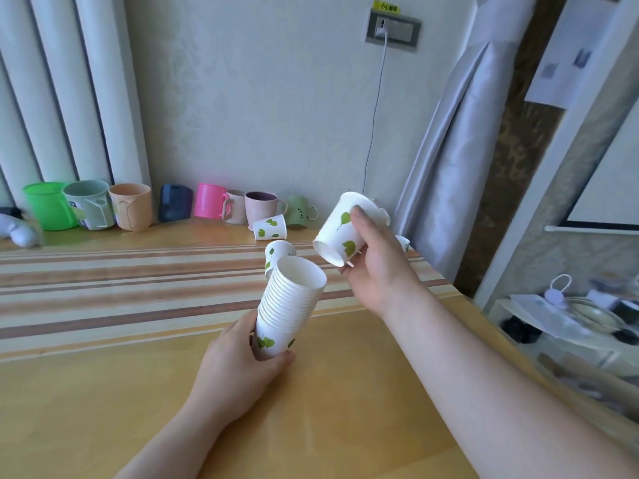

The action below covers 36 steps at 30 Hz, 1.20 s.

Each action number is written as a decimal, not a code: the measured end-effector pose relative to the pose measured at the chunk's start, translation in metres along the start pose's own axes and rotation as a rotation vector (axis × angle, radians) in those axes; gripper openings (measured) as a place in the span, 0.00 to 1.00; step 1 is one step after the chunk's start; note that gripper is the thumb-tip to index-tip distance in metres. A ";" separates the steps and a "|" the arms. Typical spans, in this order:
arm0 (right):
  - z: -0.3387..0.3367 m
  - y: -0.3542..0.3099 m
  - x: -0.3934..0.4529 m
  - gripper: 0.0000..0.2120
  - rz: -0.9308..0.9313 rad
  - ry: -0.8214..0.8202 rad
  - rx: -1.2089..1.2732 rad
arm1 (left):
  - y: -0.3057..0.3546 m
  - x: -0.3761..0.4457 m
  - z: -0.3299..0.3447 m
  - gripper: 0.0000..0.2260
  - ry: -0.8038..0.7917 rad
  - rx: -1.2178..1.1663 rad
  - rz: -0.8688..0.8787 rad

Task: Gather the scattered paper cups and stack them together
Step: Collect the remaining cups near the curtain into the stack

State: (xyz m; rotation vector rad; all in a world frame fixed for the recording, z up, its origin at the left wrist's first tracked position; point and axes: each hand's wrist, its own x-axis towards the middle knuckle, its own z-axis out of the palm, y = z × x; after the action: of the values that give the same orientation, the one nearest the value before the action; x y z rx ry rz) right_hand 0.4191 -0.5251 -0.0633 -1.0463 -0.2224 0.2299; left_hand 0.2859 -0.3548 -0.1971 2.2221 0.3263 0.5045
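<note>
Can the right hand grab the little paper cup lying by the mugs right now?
Probably not yet. The right hand is already wrapped around a single paper cup, so it is full. The way to the lying cup looks open, though, once that cup goes onto the stack.

I'm seeing daylight falling on a pale wall (262, 98), with a white cable (375, 108) hanging from its socket (393, 28). A grey curtain (453, 150) is hanging right, and coloured mugs (131, 206) are lining the wooden counter (345, 392).
</note>
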 end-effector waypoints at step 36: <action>0.016 0.129 0.131 0.42 0.261 0.249 -0.957 | -0.036 0.119 -0.039 0.21 0.010 0.060 -0.134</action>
State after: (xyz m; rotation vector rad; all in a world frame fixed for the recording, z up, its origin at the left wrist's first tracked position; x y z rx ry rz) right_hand 0.5287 -0.4115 -0.1586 -2.0446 0.0516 0.2264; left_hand 0.3714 -0.2592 -0.1720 2.2381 0.4977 0.4385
